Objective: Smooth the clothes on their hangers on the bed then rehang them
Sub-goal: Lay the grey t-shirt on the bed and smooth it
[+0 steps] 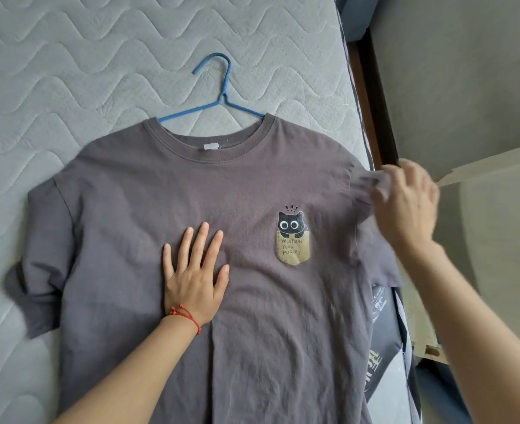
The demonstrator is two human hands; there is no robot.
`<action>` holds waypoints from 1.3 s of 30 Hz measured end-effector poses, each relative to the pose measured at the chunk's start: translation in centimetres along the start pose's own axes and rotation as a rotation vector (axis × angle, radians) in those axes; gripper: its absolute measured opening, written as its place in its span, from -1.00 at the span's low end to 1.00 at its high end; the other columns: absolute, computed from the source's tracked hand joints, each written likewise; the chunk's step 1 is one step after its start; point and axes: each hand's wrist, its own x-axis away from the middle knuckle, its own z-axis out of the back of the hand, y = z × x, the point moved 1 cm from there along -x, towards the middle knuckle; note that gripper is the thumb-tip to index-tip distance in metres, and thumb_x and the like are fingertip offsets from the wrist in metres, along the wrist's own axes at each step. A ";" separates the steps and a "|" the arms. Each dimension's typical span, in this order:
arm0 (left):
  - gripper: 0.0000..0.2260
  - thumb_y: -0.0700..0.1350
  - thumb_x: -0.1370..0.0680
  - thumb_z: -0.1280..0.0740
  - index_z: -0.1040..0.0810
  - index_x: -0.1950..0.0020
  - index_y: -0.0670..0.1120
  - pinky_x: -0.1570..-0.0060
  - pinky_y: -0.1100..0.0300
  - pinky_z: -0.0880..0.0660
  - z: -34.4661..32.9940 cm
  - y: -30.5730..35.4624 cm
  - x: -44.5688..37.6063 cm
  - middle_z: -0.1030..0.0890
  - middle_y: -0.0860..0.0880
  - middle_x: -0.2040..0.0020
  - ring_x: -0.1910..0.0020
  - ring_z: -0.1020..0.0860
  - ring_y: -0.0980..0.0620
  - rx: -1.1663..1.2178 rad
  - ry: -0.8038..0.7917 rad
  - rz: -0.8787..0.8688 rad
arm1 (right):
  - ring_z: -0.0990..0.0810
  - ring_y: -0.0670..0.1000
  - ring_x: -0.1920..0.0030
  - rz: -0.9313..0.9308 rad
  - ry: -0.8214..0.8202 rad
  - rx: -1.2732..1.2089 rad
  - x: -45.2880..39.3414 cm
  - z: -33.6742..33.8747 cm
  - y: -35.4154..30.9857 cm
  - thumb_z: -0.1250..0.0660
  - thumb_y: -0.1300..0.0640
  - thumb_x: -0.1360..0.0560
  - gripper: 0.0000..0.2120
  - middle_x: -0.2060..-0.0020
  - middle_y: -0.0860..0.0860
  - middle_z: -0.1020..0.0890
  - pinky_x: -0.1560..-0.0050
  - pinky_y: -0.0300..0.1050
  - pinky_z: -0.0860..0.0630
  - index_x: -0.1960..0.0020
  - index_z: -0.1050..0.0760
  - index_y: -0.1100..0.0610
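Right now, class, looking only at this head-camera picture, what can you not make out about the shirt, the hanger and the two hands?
- Hanger: its shoulders are hidden inside the T-shirt.
- Right hand: motion-blurred, so the exact grip on the sleeve is unclear.
- T-shirt hem: cut off by the bottom edge.
- Neck label: too small to read.
- Dark printed item at the bed edge: partly covered by the shirt and the right arm.

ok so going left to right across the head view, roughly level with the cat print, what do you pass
quilted mattress → t-shirt's bunched sleeve → left hand pressed flat on the grey t-shirt → cat pocket print → right hand pinching the other sleeve
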 end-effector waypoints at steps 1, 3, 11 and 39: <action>-0.47 0.11 -0.47 -0.05 -0.20 -0.44 0.05 -0.35 -0.19 -0.05 0.0 0.0 0.0 -0.28 -0.04 -0.47 -0.44 -0.16 -0.04 0.001 0.004 -0.002 | -0.33 0.20 -0.37 0.084 -0.004 -0.037 0.9 -0.7 -1.6 -0.18 0.00 -0.49 -0.60 -0.34 0.18 -0.41 -0.32 0.06 -0.20 -0.25 -0.44 0.17; -0.47 0.11 -0.48 -0.05 -0.21 -0.44 0.04 -0.35 -0.19 -0.05 -0.1 -0.1 0.0 -0.28 -0.04 -0.47 -0.44 -0.16 -0.05 0.005 0.012 -0.005 | -0.24 0.15 -0.45 0.167 -0.099 -0.105 2.5 -2.3 -3.9 -0.08 -0.07 -0.52 -0.53 -0.43 0.12 -0.32 -0.40 0.08 -0.12 -0.35 -0.36 0.09; -0.47 0.12 -0.48 -0.05 -0.18 -0.45 0.05 -0.34 -0.18 -0.03 -0.3 -0.2 0.0 -0.27 -0.03 -0.48 -0.45 -0.13 -0.04 -0.019 0.024 -0.017 | 0.11 0.08 -0.52 -0.268 -0.240 -0.122 6.0 -5.5 -3.1 0.04 -0.18 -0.56 -0.38 -0.53 0.11 0.02 -0.49 0.13 0.16 -0.52 0.03 0.11; -0.73 -0.22 -0.40 -0.33 -0.55 -0.07 -0.27 -0.01 0.08 -0.44 6.3 -22.5 0.3 -0.59 -0.33 -0.07 -0.11 -0.54 -0.25 0.700 0.033 0.950 | -0.16 0.08 -0.43 0.283 -0.088 -0.066 17.3 -8.5 -21.4 -0.06 -0.03 -0.46 -0.47 -0.41 0.12 -0.36 -0.43 0.01 0.06 -0.38 -0.33 0.13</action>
